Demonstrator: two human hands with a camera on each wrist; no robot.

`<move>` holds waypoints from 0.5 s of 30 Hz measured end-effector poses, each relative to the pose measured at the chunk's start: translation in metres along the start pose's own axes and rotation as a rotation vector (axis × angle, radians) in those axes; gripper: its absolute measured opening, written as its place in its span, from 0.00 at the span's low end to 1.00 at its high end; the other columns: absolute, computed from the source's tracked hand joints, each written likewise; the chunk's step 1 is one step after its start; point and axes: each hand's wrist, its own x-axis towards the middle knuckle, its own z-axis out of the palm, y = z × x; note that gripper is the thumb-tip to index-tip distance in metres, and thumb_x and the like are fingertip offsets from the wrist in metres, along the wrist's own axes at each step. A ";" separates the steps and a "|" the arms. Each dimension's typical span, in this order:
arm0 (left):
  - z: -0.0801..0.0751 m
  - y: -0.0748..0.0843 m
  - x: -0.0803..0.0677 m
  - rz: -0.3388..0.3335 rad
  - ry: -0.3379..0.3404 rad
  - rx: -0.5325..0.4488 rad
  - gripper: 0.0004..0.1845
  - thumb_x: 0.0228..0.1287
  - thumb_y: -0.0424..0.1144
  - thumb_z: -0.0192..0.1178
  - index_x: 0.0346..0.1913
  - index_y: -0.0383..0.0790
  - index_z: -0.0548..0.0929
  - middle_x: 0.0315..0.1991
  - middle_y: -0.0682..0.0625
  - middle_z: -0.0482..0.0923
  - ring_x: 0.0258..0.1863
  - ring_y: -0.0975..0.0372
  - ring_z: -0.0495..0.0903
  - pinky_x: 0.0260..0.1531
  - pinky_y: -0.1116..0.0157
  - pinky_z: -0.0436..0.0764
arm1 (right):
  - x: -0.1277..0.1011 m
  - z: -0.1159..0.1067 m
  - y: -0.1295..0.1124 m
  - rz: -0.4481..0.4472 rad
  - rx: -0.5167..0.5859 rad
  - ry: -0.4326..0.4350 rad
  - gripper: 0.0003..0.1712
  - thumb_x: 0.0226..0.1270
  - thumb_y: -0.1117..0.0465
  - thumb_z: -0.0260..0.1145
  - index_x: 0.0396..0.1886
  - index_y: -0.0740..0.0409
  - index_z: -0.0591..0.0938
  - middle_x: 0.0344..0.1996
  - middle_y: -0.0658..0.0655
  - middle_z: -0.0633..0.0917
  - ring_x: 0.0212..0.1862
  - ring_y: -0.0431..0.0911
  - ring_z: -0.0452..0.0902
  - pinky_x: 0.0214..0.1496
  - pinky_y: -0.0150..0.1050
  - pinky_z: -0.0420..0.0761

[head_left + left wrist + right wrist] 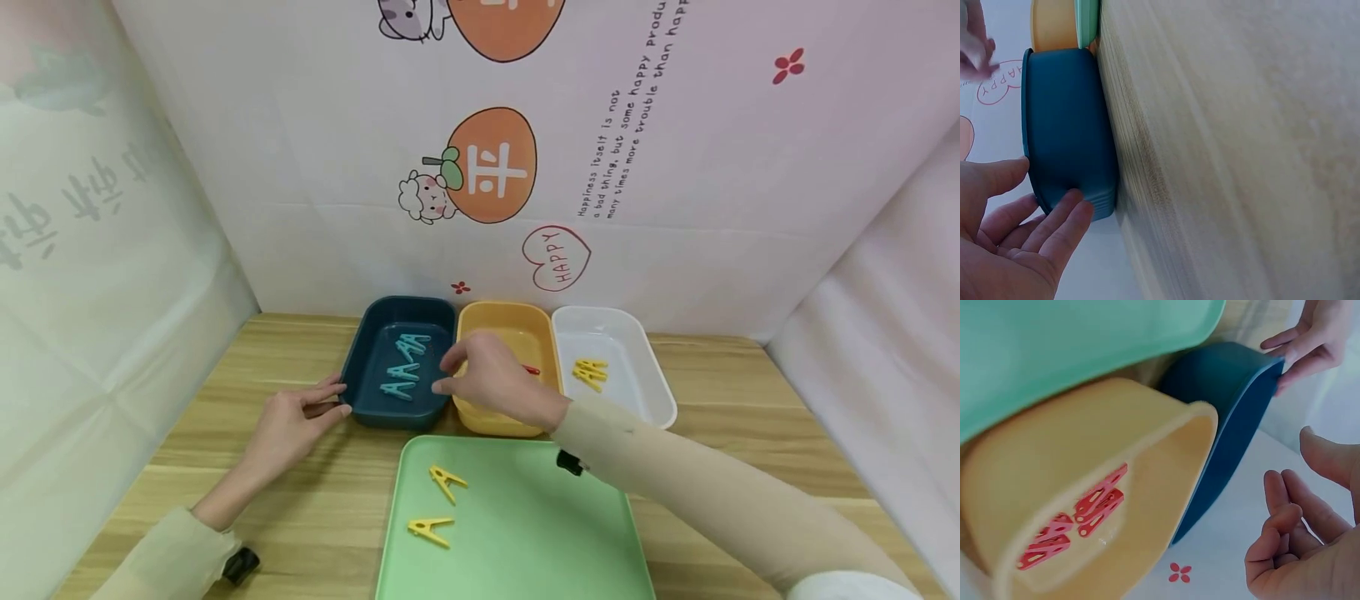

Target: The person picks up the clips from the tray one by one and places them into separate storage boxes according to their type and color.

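Observation:
My left hand (pixel 300 417) lies on the wooden table with straight fingers touching the front left corner of a dark blue bin (pixel 367 412). In the left wrist view the fingertips (pixel 1075 209) rest against the blue bin's wall (pixel 1066 125). Several teal clothespins (pixel 403 371) lie inside this bin. My right hand (pixel 487 379) hovers empty over the edge between the blue bin and a yellow bin (pixel 495 421), fingers loosely curled (pixel 1285 519). Red clothespins (pixel 1079 519) lie in the yellow bin (pixel 1166 456). Two yellow clothespins (pixel 447 482) (pixel 430 529) lie on a green tray (pixel 540 533).
A white bin (pixel 652 392) with yellow clothespins (pixel 590 372) stands to the right of the yellow one. The three bins sit in a row against a printed backdrop (pixel 525 167). White sheets close off both sides. Bare wood table (pixel 315 517) lies left of the tray.

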 end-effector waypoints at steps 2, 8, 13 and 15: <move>0.000 0.000 0.000 -0.002 -0.002 -0.003 0.20 0.72 0.34 0.70 0.61 0.26 0.85 0.68 0.35 0.76 0.49 0.49 0.89 0.42 0.64 0.89 | -0.014 -0.003 0.004 -0.026 0.008 0.002 0.12 0.63 0.55 0.82 0.43 0.54 0.93 0.38 0.46 0.88 0.43 0.46 0.79 0.42 0.38 0.84; -0.001 0.000 0.000 -0.013 0.002 -0.003 0.20 0.72 0.35 0.70 0.61 0.27 0.85 0.68 0.36 0.76 0.50 0.49 0.89 0.43 0.65 0.88 | -0.054 -0.009 0.016 -0.070 -0.003 0.026 0.10 0.61 0.56 0.84 0.39 0.53 0.94 0.33 0.43 0.87 0.40 0.45 0.77 0.42 0.40 0.81; -0.001 0.002 0.000 -0.024 0.003 -0.006 0.20 0.71 0.35 0.71 0.61 0.27 0.85 0.69 0.37 0.76 0.49 0.49 0.89 0.42 0.65 0.88 | -0.082 -0.011 0.028 -0.051 0.002 0.023 0.07 0.60 0.57 0.84 0.36 0.49 0.93 0.31 0.40 0.87 0.35 0.43 0.77 0.35 0.39 0.80; 0.000 0.003 0.000 -0.022 0.002 -0.001 0.20 0.71 0.35 0.71 0.61 0.27 0.85 0.68 0.37 0.76 0.49 0.49 0.89 0.42 0.65 0.88 | -0.092 -0.010 0.034 -0.053 0.010 0.021 0.07 0.59 0.58 0.84 0.35 0.49 0.93 0.31 0.40 0.87 0.35 0.42 0.78 0.36 0.38 0.80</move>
